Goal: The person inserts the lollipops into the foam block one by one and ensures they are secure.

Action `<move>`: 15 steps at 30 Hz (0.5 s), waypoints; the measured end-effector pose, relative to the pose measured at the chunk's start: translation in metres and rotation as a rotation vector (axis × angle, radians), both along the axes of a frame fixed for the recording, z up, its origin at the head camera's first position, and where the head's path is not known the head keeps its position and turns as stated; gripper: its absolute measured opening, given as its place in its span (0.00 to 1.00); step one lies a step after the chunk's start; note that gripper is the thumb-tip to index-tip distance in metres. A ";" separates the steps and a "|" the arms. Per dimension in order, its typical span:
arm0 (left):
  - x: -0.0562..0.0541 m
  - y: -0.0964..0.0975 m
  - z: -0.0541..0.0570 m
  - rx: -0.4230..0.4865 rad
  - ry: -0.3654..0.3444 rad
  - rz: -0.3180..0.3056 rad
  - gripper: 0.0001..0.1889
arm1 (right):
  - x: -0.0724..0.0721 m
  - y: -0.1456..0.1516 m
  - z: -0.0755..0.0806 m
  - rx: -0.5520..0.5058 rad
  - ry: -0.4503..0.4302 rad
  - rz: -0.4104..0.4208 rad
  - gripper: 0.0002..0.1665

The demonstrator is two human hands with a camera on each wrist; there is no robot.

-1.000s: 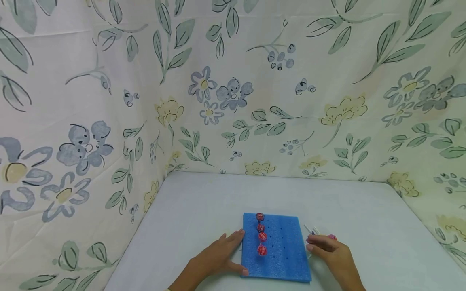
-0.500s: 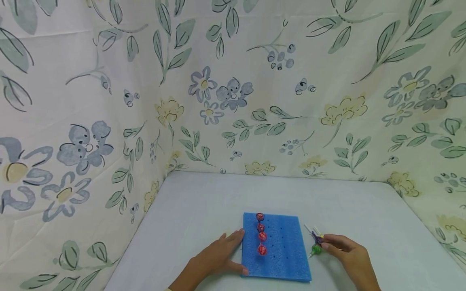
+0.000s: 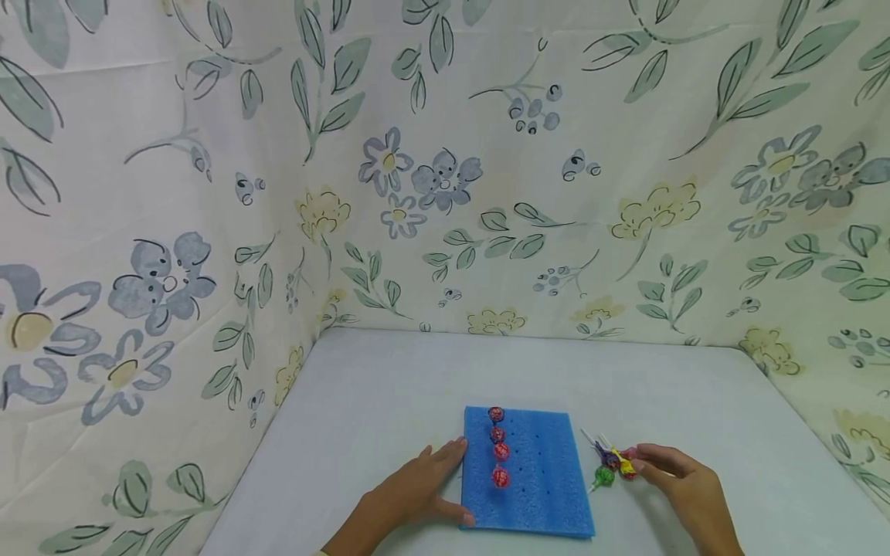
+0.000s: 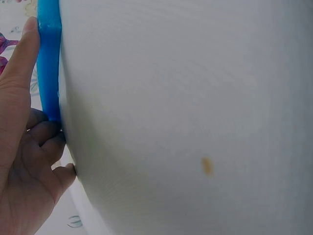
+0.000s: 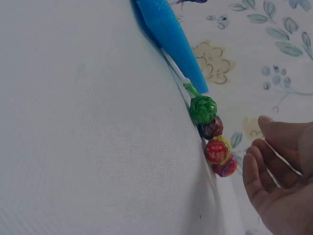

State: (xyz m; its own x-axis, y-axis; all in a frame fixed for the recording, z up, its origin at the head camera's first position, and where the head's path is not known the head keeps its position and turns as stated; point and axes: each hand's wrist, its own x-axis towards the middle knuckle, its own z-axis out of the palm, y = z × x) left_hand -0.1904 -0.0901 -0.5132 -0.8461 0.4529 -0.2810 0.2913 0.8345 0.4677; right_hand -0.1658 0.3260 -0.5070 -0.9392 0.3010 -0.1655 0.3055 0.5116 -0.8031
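Note:
A blue foam board (image 3: 549, 510) with rows of small holes lies on the table. Several red-wrapped lollipops (image 3: 501, 452) stand in a line on its left part. My left hand (image 3: 417, 488) rests against the board's left side, fingers extended and thumb at the near corner; the left wrist view shows the thumb (image 4: 22, 56) along the blue edge. Right of the board lies a small pile of lollipops: a green one (image 3: 604, 476), a dark purple one (image 3: 609, 459), a yellow-and-red one (image 3: 627, 468) and a pink one (image 3: 630, 452). Beside that pile, my right hand (image 3: 684, 483) has loosely bent fingers (image 5: 252, 171) holding nothing.
The white tabletop (image 3: 389, 378) stretches around the board. Floral cloth (image 3: 487, 270) hangs behind the table and along its sides. White sticks (image 3: 589, 437) of the loose lollipops point toward the board's right edge.
My right hand has drawn back to the right, uncovering the green, purple and yellow-and-red lollipops. My left hand and the foam board have stayed in place.

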 end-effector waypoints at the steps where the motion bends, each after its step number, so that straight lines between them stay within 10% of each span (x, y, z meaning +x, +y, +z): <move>1: 0.000 0.000 0.000 -0.002 -0.002 0.002 0.61 | 0.000 0.001 0.000 0.000 0.003 0.001 0.39; 15: -0.001 0.000 -0.004 -0.002 0.002 -0.001 0.61 | -0.011 0.009 -0.006 -0.022 -0.015 -0.037 0.41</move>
State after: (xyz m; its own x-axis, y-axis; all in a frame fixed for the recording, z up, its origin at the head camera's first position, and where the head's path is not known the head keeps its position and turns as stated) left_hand -0.1916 -0.0906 -0.5176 -0.8463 0.4531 -0.2802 0.2929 0.8350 0.4657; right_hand -0.1764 0.3351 -0.5133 -0.9248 0.3313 -0.1869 0.3362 0.4820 -0.8091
